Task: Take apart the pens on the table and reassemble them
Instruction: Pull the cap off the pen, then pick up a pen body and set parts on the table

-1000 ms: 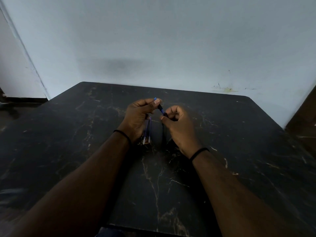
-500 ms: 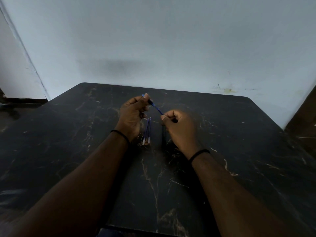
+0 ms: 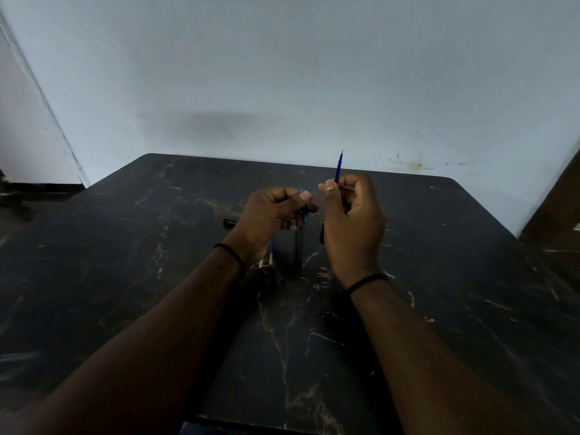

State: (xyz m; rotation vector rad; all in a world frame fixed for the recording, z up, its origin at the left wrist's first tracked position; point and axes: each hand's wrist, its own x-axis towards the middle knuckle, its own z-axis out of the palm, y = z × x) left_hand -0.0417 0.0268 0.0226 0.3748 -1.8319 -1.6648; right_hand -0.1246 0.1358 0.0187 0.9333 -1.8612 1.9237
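Above the middle of the black marbled table [image 3: 125, 277], my right hand [image 3: 351, 221] pinches a thin blue refill [image 3: 339, 166] that points up and away. My left hand [image 3: 273, 215] is closed around a blue pen barrel [image 3: 304, 211], whose tip shows by my thumb. On the table between my wrists lie two loose refills [image 3: 266, 259] and a dark pen barrel [image 3: 298, 249]. A small black cap [image 3: 230, 222] lies left of my left hand. Another dark part [image 3: 322, 235] peeks out under my right hand.
A pale blue wall [image 3: 282, 73] stands close behind the table's far edge. Floor and a dark skirting show at the far left. A brown surface [image 3: 552, 215] rises at the right edge. The table's near edge is just under my forearms.
My hands have pulled apart: the right one drew the blue refill out of the barrel and lifted it up to the right, while the left one kept the barrel.
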